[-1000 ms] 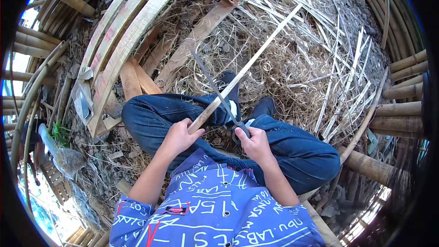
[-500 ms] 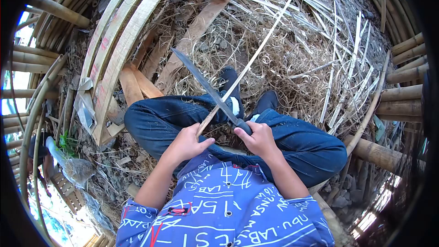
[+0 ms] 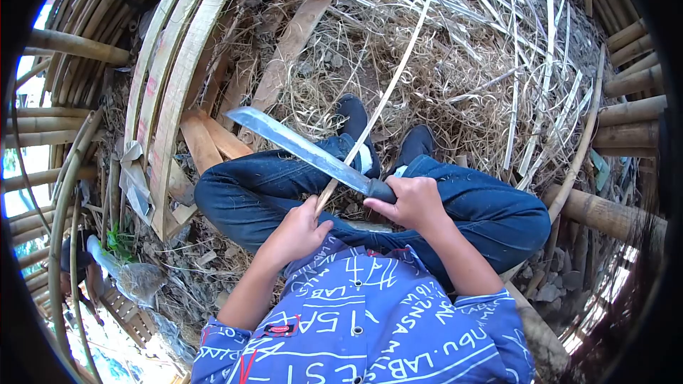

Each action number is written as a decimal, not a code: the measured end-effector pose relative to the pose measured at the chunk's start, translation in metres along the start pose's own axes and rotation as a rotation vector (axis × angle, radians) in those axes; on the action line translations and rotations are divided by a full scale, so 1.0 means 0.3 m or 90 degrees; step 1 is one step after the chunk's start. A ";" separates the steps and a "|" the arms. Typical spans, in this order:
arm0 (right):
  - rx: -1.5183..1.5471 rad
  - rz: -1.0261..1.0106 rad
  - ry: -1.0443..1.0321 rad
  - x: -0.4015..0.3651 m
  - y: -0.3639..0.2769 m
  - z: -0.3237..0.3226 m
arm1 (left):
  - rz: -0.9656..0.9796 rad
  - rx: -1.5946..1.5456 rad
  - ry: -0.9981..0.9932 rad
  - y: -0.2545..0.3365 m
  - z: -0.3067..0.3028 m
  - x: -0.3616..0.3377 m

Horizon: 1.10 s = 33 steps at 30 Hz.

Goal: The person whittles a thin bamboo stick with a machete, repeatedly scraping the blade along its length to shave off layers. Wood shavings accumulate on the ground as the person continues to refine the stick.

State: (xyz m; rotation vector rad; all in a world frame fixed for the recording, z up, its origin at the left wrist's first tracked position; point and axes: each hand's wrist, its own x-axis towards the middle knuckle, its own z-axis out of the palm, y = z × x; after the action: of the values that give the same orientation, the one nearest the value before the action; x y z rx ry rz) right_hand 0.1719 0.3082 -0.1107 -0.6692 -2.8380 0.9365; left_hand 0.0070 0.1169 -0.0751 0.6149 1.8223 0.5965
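My left hand is closed around the near end of a long, thin bamboo strip, which runs up and away over the shavings. In my right hand is the dark handle of a machete. Its blade points to the upper left with the broad face showing, and it crosses over the strip a little beyond my left hand. Both hands are above my lap, between my bent legs in blue jeans.
Curly shavings cover the ground around my dark shoes. A slatted wooden crate lies at the left, and pale strips are scattered at the right. Bamboo poles wall both sides. Another person is at the far left.
The machete has swung lower toward the left and turned, so its blade face now shows bright. My left hand has shifted slightly right, and the strip stands a bit steeper.
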 end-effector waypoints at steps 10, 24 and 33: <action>-0.001 0.286 0.045 0.035 0.255 -0.024 | 0.013 -0.056 -0.017 -0.089 -0.042 -0.116; 0.131 0.097 -0.060 -0.011 -0.066 0.046 | 0.020 0.078 0.026 0.003 0.008 -0.090; -0.014 0.271 -0.042 0.072 0.158 0.006 | 0.014 0.207 0.055 0.014 -0.002 -0.173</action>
State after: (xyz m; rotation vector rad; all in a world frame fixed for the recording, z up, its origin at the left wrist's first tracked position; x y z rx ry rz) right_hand 0.1702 0.3503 -0.1411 -1.3032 -2.8170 0.9927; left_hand 0.0223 0.0856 -0.0363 0.8373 2.0139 0.3470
